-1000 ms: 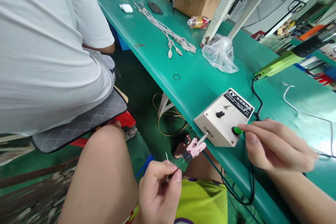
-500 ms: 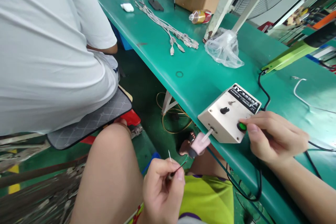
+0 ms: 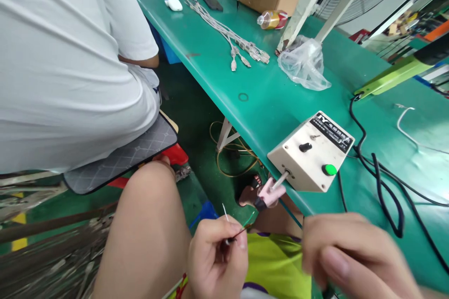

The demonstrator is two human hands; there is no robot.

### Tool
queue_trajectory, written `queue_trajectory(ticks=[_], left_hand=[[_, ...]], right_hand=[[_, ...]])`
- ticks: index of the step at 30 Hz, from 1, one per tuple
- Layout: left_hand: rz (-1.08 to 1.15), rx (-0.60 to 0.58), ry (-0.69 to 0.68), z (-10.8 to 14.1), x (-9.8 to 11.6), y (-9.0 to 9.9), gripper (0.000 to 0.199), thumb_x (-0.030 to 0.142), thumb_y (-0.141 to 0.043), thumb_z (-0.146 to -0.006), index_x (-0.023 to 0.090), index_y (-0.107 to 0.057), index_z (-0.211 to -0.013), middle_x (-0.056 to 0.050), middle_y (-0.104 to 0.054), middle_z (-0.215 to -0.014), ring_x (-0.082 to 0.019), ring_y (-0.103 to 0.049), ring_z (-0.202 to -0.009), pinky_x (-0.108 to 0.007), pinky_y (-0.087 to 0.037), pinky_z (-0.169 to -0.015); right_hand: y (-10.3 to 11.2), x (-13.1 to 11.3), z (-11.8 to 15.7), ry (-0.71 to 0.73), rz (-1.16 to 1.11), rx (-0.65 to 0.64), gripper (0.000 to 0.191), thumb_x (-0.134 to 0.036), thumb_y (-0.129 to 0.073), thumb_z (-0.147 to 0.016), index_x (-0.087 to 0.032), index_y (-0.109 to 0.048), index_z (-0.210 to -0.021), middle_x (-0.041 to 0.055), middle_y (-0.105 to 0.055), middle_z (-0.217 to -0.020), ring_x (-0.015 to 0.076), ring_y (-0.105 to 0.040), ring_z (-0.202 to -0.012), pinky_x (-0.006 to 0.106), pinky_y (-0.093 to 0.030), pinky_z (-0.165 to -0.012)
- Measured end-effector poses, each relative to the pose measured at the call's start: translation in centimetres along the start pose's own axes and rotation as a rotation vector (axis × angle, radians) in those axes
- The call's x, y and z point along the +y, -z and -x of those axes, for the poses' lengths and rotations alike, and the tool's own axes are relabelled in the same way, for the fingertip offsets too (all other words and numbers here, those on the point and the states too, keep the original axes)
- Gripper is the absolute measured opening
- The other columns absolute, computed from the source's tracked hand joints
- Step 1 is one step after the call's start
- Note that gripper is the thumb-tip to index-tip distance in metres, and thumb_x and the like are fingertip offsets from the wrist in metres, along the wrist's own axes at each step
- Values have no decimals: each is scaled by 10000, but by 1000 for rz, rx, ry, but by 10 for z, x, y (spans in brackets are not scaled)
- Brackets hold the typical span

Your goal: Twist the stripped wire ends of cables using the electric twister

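My left hand (image 3: 219,254) is closed in a pinch on the end of a cable, in front of my lap. Thin wires (image 3: 248,221), white, green and dark red, fan out past the fingertips. My right hand (image 3: 354,254) is off the table's front edge at the lower right, smeared by motion, its fingers bent; whether it holds anything is unclear. Between and beyond the hands, a beige wire-twisting machine (image 3: 298,168) sits at the table edge. It has a black knob (image 3: 305,147), a bright green button (image 3: 329,169) and a pink forked head (image 3: 271,194) on its shaft.
On the green table (image 3: 210,74) lie a bundle of USB cables (image 3: 224,32), a plastic bag (image 3: 305,65), a bottle (image 3: 272,19) and a black cord (image 3: 379,196). A green-handled tool (image 3: 393,72) is at right. A person in a white shirt (image 3: 70,65) sits at left.
My right hand has left the green button and moved down toward me. The button now shows brighter green, and the pink head has turned. My left hand keeps its pinch on the cable.
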State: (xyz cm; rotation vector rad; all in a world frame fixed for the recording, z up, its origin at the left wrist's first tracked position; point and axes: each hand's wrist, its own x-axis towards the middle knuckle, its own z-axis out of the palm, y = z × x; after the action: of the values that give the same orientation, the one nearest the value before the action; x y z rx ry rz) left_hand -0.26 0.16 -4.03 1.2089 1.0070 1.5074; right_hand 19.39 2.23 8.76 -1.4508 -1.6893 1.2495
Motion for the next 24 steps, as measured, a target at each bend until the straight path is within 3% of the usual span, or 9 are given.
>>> queue_trajectory(ticks=[2,3,4,8,11,15,20,24], left_hand=[[2,-7,-3,0,0,-1,167,96,-608,-1079,231,-619,-1177,-10,-693,-890,-102,-617,-588,-183,-543,-532],[2,0,2,0,1,-2,150,110,-617,-1082,230,-624,-1172,-10,-696,-887,-101,-619,-587,-182,-539,-533],[3,20,17,0,2,-4,123,132,-625,-1090,230,-629,-1163,-8,-697,-876,-99,-615,-582,-180,-531,-535],[30,178,129,3,10,-18,51,273,-645,-1120,236,-636,-1086,5,-684,-834,-95,-564,-574,-190,-485,-543],[34,226,162,3,13,-25,94,316,-661,-1116,241,-636,-1066,12,-668,-819,-103,-545,-575,-203,-468,-540],[31,219,182,3,10,-27,106,318,-664,-1113,242,-645,-1041,9,-660,-817,-97,-517,-559,-197,-436,-511],[44,211,176,2,8,-28,117,321,-659,-1112,238,-652,-1030,14,-625,-777,-98,-491,-564,-192,-425,-513],[47,204,194,1,9,-28,137,345,-650,-1124,237,-653,-1039,10,-642,-819,-97,-508,-592,-189,-443,-546]], right_hand=[[-21,1,6,-525,-418,-183,558,-544,-482,-1140,-186,-748,-804,-9,-550,-533,120,-416,-425,268,-289,-422],[-29,4,6,-673,-570,-191,538,-589,-527,-1113,-171,-766,-872,-11,-568,-570,108,-404,-427,254,-284,-427],[-35,8,3,-716,-687,-159,498,-618,-593,-1074,-168,-782,-977,-8,-608,-635,102,-427,-433,245,-308,-439],[-40,22,-15,-616,-939,79,421,-515,-777,-990,-203,-784,-1272,32,-689,-876,143,-566,-652,266,-472,-631],[-37,22,-24,-633,-1091,183,481,-460,-798,-998,-217,-754,-1411,34,-674,-861,165,-537,-758,285,-469,-749],[-40,23,-25,-615,-1155,204,476,-541,-767,-1025,-185,-804,-1340,10,-573,-797,155,-423,-722,280,-417,-702],[-44,26,-26,-579,-1075,248,363,-488,-717,-1069,-174,-858,-1181,-24,-464,-700,144,-304,-657,272,-322,-616],[-43,23,-28,-611,-1145,239,486,-579,-751,-1012,-169,-852,-1251,-5,-488,-758,149,-318,-677,285,-345,-635]])
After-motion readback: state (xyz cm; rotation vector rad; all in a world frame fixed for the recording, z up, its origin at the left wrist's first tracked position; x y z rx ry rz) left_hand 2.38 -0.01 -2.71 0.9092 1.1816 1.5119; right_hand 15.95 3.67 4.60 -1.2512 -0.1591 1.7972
